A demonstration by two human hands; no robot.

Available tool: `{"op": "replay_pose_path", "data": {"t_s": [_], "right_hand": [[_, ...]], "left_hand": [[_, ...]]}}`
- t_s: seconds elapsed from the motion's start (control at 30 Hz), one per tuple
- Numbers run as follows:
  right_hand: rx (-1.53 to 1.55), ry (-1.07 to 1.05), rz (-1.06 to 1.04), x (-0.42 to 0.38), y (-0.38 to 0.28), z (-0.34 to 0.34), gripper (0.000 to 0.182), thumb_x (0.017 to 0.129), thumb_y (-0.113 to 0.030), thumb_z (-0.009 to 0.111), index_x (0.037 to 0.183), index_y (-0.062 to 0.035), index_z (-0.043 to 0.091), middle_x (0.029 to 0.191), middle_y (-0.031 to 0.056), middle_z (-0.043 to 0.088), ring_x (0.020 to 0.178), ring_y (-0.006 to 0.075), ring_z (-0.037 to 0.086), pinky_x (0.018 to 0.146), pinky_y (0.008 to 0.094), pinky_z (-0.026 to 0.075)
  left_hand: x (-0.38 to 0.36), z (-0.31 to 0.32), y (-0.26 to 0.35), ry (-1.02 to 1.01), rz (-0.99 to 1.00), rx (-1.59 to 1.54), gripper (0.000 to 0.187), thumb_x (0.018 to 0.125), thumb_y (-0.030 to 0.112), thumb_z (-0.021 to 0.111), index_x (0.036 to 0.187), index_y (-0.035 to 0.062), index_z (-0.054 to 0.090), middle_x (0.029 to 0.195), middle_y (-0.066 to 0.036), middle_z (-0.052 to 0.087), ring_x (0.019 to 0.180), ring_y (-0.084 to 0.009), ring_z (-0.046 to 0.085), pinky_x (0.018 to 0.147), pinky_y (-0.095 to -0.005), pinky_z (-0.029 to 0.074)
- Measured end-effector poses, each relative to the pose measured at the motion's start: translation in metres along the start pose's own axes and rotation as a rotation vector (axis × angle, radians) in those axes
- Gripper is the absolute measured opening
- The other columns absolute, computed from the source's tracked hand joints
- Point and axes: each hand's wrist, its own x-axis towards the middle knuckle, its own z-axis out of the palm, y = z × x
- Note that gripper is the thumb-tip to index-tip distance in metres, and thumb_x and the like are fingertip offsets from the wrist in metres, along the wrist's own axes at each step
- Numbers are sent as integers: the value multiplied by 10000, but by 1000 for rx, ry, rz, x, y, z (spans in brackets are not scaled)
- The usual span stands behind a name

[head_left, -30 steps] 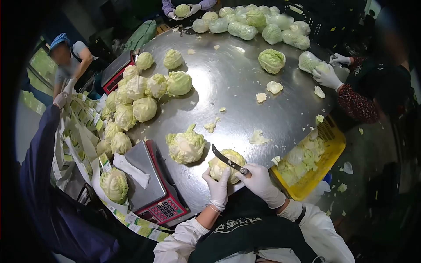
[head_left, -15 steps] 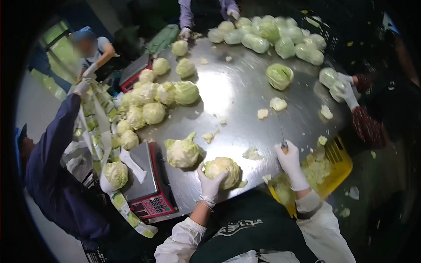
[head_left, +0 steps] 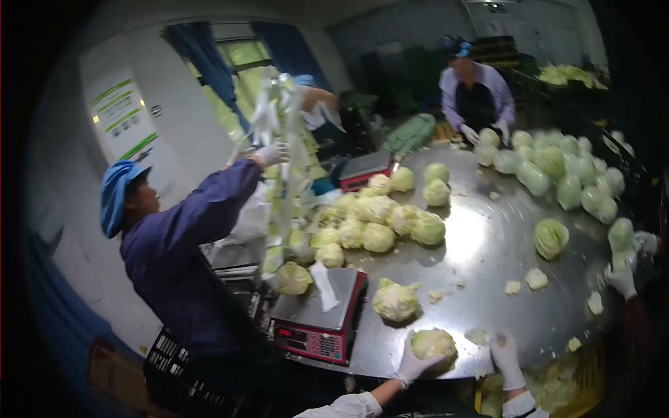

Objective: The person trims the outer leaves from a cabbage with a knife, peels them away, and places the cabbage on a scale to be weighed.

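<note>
My left hand (head_left: 411,366), in a white glove, rests on the near side of a trimmed cabbage (head_left: 433,343) at the front edge of the round steel table (head_left: 481,244). To the right of that cabbage, my right hand (head_left: 506,358), also gloved, sits closed at the table edge. Its fingers are curled as around the knife handle, but I cannot make out the blade. A second, leafier cabbage (head_left: 395,299) lies just beyond, next to a red-and-grey scale (head_left: 317,317).
A person in a blue jacket (head_left: 174,258) at the left lifts a long strip of labels (head_left: 279,160). A heap of cabbages (head_left: 376,223) fills the table's left, with wrapped ones (head_left: 564,171) at the back right. Another worker (head_left: 476,94) stands at the far side; gloved hands (head_left: 624,279) work at the right.
The view has tilted up, showing the room and workers. My right hand has come back down from the raised reach to the table edge. My left hand stays on the cabbage.
</note>
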Motion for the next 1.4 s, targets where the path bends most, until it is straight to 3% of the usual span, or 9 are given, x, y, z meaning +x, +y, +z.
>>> {"op": "replay_pose_path", "data": {"t_s": [0.17,0.27,0.3,0.37,0.63,0.8,1.0,1.23,1.4], "right_hand": [[-33,240,-233,57,20,-12,818,743,82,545,1525,5,319,1263,250,608,1178,356,612,1012,412,473],[168,124,4,68,72,-6,762,772,65,576,1508,39,379,1328,221,557,1226,274,563,1028,353,461],[53,191,-164,58,56,-13,638,842,4,615,1459,37,453,1330,218,585,1222,306,585,1043,382,466],[-57,260,-343,42,26,-21,522,912,-57,654,1409,35,527,1331,215,613,1218,338,607,1057,410,471],[-4,138,-72,46,17,-19,604,916,-31,623,1487,40,440,1385,219,571,1296,316,555,1111,406,426],[-171,150,-310,55,51,-22,565,913,-28,628,1459,8,489,1357,226,605,1284,332,580,1094,400,449],[-99,210,-78,50,27,-25,611,887,-72,666,1470,-22,488,1380,239,591,1324,357,556,1088,418,459],[-134,245,-142,53,35,-20,629,890,-95,677,1485,-42,478,1416,235,574,1346,361,539,1099,417,449],[13,197,-21,51,11,-23,567,930,-108,667,1467,-23,503,1409,212,588,1325,316,559,1091,400,451]], "left_hand": [[3,4,-10,25,16,-149,1106,725,311,942,1526,-29,261,1434,-169,472,1325,-269,503,1113,-392,439],[-5,8,49,-84,89,-322,694,841,218,832,1394,-6,478,1319,-148,597,1202,-270,598,1034,-389,509],[0,4,62,-157,116,-400,499,899,171,777,1329,5,587,1262,-137,659,1140,-270,645,994,-388,544],[5,1,66,-181,89,-408,629,851,213,815,1368,-2,528,1295,-146,626,1181,-270,614,1021,-390,520],[107,-23,77,-30,241,26,1169,662,381,965,1525,-30,292,1430,-184,492,1343,-268,493,1131,-401,421],[246,-54,112,140,397,307,1196,564,464,976,1493,13,373,1350,-196,501,1255,-328,532,1103,-424,439],[373,-76,73,-47,390,810,1220,526,586,935,1503,93,395,1409,-223,460,1286,-422,496,1095,-483,432],[398,-99,36,-145,365,1111,1341,522,598,932,1604,166,269,1556,-312,302,1431,-493,324,1180,-514,319],[333,-118,81,-136,249,1071,1282,594,798,790,1587,130,333,1486,-277,421,1351,-461,433,1120,-508,383]]}}
